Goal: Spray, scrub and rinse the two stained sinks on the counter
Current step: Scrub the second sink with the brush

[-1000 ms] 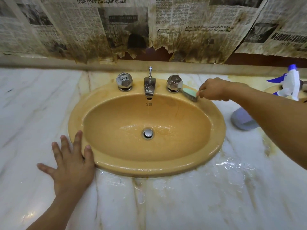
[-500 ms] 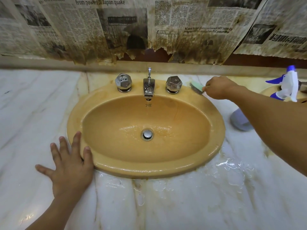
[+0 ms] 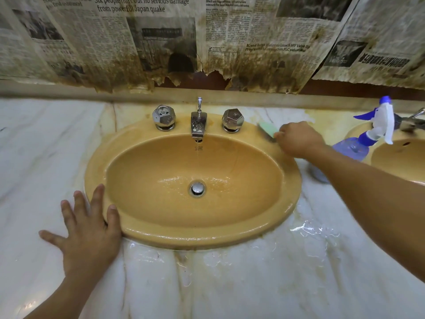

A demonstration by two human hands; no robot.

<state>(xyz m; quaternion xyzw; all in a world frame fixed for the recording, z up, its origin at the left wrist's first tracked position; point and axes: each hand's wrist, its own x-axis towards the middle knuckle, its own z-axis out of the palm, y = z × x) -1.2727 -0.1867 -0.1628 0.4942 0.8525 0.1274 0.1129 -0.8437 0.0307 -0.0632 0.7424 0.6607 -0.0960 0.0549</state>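
Green scrub brush pokes out past the right hand, fingers curled round it, on the yellow sink rim. The left hand lies flat, fingers spread, tips touching the rim. I think it is scrubbing; next, rub down into the bowl.

Up beyond the left hand: newspaper sheet, headline "Six people hurt but no serious damage from powerful Japan quake". Above the right hand: second sheet, stained, "SC and Bursa Malaysia launch MY Value Up Programme to strengthen PLC valuations". Body print unreadable.
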